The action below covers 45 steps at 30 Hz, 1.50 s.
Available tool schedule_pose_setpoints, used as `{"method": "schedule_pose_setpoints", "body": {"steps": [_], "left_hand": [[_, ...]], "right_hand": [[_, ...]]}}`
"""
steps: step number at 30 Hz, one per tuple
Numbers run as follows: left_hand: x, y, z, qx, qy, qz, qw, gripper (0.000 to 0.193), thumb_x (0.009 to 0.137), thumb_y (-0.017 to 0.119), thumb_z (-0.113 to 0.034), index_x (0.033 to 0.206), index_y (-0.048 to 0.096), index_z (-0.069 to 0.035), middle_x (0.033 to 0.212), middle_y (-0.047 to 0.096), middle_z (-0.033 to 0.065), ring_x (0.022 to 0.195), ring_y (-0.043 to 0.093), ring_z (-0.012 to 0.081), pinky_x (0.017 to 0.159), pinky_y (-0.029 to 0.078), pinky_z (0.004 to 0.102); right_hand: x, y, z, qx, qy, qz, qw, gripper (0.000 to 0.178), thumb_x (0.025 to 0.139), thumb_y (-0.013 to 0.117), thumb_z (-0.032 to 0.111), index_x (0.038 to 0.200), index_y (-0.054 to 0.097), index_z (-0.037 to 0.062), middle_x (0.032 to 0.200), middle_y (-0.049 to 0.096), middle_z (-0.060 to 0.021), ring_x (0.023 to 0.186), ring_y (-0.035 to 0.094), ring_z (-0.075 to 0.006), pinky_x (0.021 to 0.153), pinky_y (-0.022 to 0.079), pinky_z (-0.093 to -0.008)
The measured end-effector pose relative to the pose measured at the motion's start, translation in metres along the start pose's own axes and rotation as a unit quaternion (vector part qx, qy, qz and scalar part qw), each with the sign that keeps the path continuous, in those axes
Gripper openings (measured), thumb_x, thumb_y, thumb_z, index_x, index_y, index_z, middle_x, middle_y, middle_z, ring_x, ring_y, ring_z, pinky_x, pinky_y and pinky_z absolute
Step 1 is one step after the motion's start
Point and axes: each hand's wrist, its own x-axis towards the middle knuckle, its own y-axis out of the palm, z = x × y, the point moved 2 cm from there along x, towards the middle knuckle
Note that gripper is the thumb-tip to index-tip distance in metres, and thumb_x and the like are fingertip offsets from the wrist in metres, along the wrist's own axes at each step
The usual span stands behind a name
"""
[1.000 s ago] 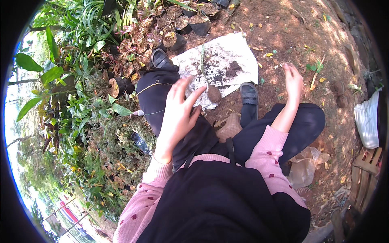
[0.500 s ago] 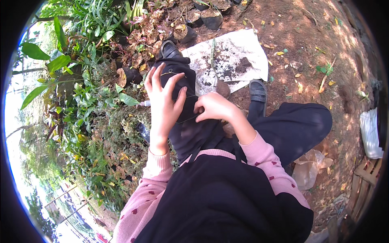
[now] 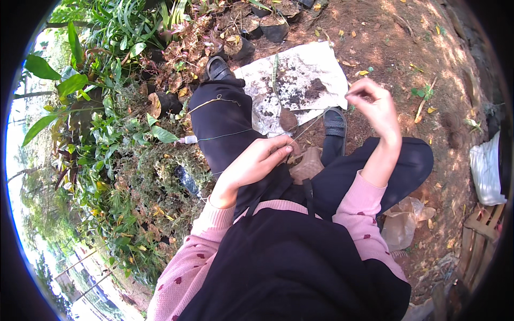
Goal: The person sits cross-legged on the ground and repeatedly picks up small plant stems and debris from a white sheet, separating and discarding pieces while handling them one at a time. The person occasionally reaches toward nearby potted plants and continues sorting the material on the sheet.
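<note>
My left hand (image 3: 259, 159) is closed in a pinch on a thin thread (image 3: 309, 126) above my lap. The thread slants up to the right toward my right hand (image 3: 379, 109), raised past my right shoe with its fingers pinched together; the end at the fingertips is too fine to see. A thin greenish thread (image 3: 227, 135) crosses my left trouser leg from a pale spool (image 3: 188, 139) beside the plants. Higher on that leg lies a yellowish string (image 3: 218, 100) with a small loop. Beyond my left hand, a brown ball (image 3: 288, 120) rests at the near edge of a white sheet (image 3: 326, 59), touching a long green leaf (image 3: 275, 74).
Dark soil (image 3: 316, 88) is scattered on the sheet. Dense plants (image 3: 128, 166) line the left, with black plant bags (image 3: 274, 30) at the top. A brown paper-like piece (image 3: 307, 167) lies between my legs. Clear plastic (image 3: 404, 224), a white sack (image 3: 486, 174) and a wooden crate (image 3: 479, 235) are at right.
My right hand has swung up and right, away from my left hand, drawing the thread out. My left hand has come down and right, and its spread fingers have closed.
</note>
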Motion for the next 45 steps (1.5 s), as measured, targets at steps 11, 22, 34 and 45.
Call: {"method": "schedule_pose_setpoints", "body": {"steps": [11, 22, 34, 45], "left_hand": [[-0.008, -0.019, -0.013, 0.015, 0.014, -0.036, 0.999, 0.017, 0.094, 0.047, -0.013, 0.095, 0.057, 0.001, 0.069, 0.052, 0.0064, 0.064, 0.047, 0.0131, 0.061, 0.041, 0.0279], [0.02, 0.005, -0.053, 0.247, 0.068, -0.155, 0.954, 0.011, 0.089, 0.053, -0.014, 0.087, 0.057, -0.004, 0.065, 0.057, 0.0184, 0.064, 0.06, 0.036, 0.056, 0.045, 0.0424], [0.014, -0.025, -0.039, 0.189, 0.019, -0.219, 0.957, 0.013, 0.09, 0.053, -0.011, 0.09, 0.057, 0.001, 0.067, 0.056, 0.0161, 0.061, 0.054, 0.0251, 0.057, 0.042, 0.0325], [0.014, -0.024, -0.033, 0.189, 0.041, -0.224, 0.955, 0.013, 0.09, 0.053, -0.01, 0.091, 0.057, 0.002, 0.067, 0.055, 0.0153, 0.06, 0.05, 0.0226, 0.058, 0.042, 0.0319]], "right_hand": [[-0.073, -0.214, -0.16, -0.268, 0.325, -0.4, 0.814, 0.031, 0.074, 0.071, 0.03, 0.099, 0.066, 0.0144, 0.108, 0.065, -0.0079, 0.096, 0.061, -0.0261, 0.085, 0.044, -0.0386], [-0.009, 0.023, 0.055, -0.037, -0.103, 0.147, 0.983, 0.065, 0.081, 0.063, 0.012, 0.139, 0.035, 0.0061, 0.129, 0.05, -0.0157, 0.113, 0.051, -0.0237, 0.09, 0.042, -0.0331], [-0.013, -0.027, 0.001, 0.115, 0.05, 0.045, 0.991, 0.01, 0.092, 0.049, 0.007, 0.097, 0.056, 0.0019, 0.077, 0.052, 0.001, 0.073, 0.049, -0.0066, 0.067, 0.042, -0.0226], [-0.053, -0.116, -0.082, -0.15, 0.198, -0.348, 0.904, 0.014, 0.093, 0.051, 0.011, 0.099, 0.058, 0.0015, 0.083, 0.062, -0.0027, 0.078, 0.057, -0.0091, 0.075, 0.043, -0.0246]]}}
